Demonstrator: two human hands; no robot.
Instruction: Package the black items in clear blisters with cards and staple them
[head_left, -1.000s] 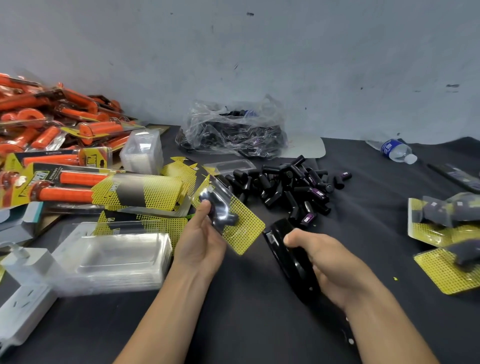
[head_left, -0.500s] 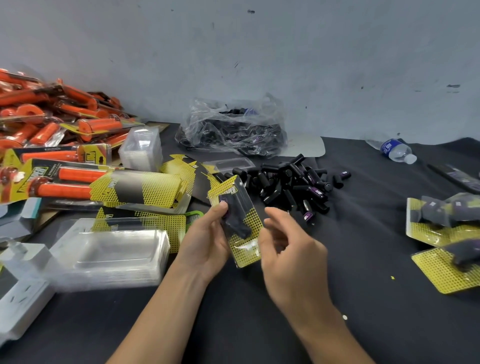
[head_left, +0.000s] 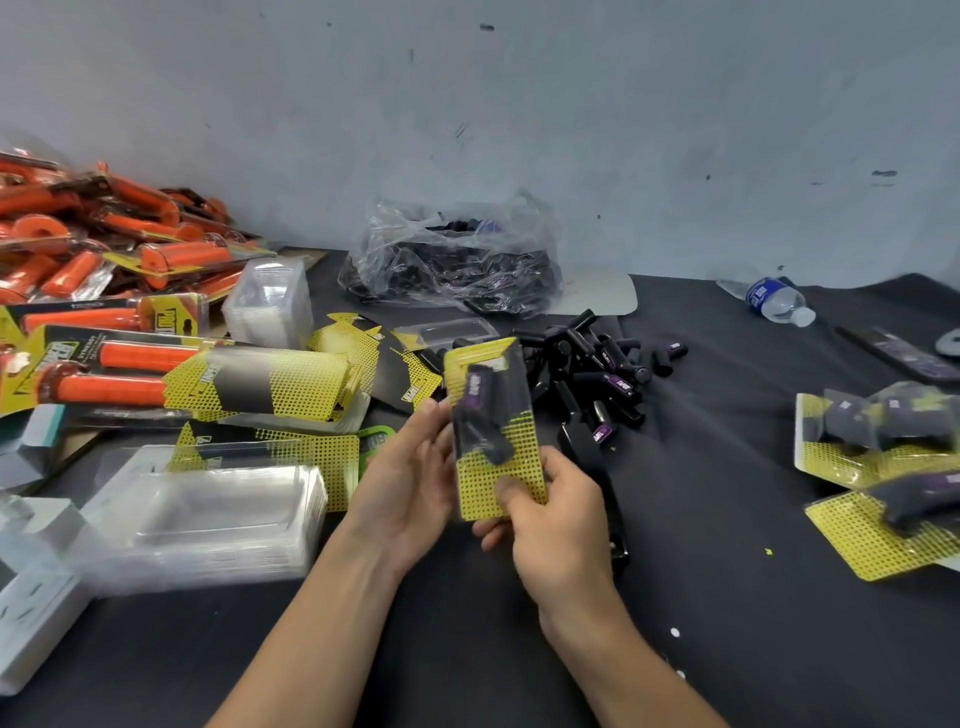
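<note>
**Blister pack (head_left: 491, 431) held in both hands over the worktop (head_left: 727, 623)**

Item: one blister pack, a yellow dotted card under a clear plastic blister that encloses a black cylindrical piece with a purple label. Position: centre of view, raised above the dark cloth-covered worktop, standing nearly upright with its top tipped slightly toward 11 o'clock.

Left hand (head_left: 410, 488): at 9 o'clock of the pack, thumb and fingers pinching its left edge.

Right hand (head_left: 561, 525): at 5 o'clock of the pack, thumb pressed on the lower front of the card, fingers curled beneath it.

Black stapler (head_left: 615, 519): lying on the worktop just behind the right hand, partly hidden.

Loose black cylindrical pieces (head_left: 597, 374): a heap at 2 o'clock of the pack, several showing purple labels.

Crumpled clear plastic bag (head_left: 452, 265): at 12 o'clock, near the wall, with dark pieces inside.

Flat stack of yellow-and-black printed cards (head_left: 260, 384): at 9 o'clock.

Stack of empty clear plastic blisters (head_left: 208, 509): at 8 o'clock, blurred.

Packaged orange grips (head_left: 104, 249): a pile at 10 o'clock.

Finished yellow carded packs (head_left: 883, 467): overlapping at 3 o'clock, well apart from the hands.

Clear water bottle with blue label (head_left: 774, 301): lying on its side at 2 o'clock, far edge.
</note>
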